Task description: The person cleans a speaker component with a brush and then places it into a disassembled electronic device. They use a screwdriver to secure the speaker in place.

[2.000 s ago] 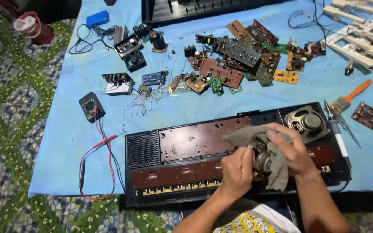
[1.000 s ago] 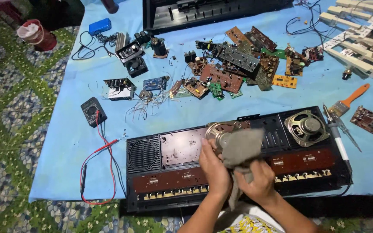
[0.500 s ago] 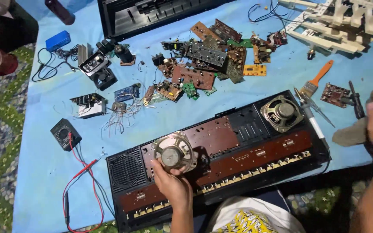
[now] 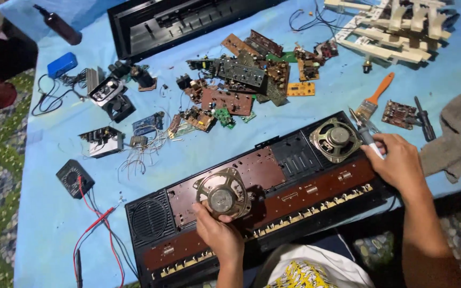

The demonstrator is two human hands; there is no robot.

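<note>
My left hand (image 4: 217, 232) grips a loose round speaker (image 4: 222, 196) from below and holds it against the brown inner panel of an opened black keyboard case (image 4: 294, 202). My right hand (image 4: 398, 162) rests at the case's right end, its fingers closed around a white-handled tool (image 4: 368, 136). A second speaker (image 4: 336, 140) sits mounted in the case just left of that hand. Right of my right hand, a grey cloth (image 4: 454, 133) lies crumpled on the blue sheet (image 4: 44, 224).
Several circuit boards (image 4: 236, 80) are scattered behind the case. An orange-handled brush (image 4: 375, 98) lies nearby. A black multimeter (image 4: 74, 178) with red and black leads is at the left. A black cover (image 4: 177, 24) and white key frames (image 4: 396, 26) lie at the back.
Both hands were rubbing the speaker with the cloth. My right hand carried the cloth off right and let it go, then closed on the white tool. My left hand shifted the speaker left.
</note>
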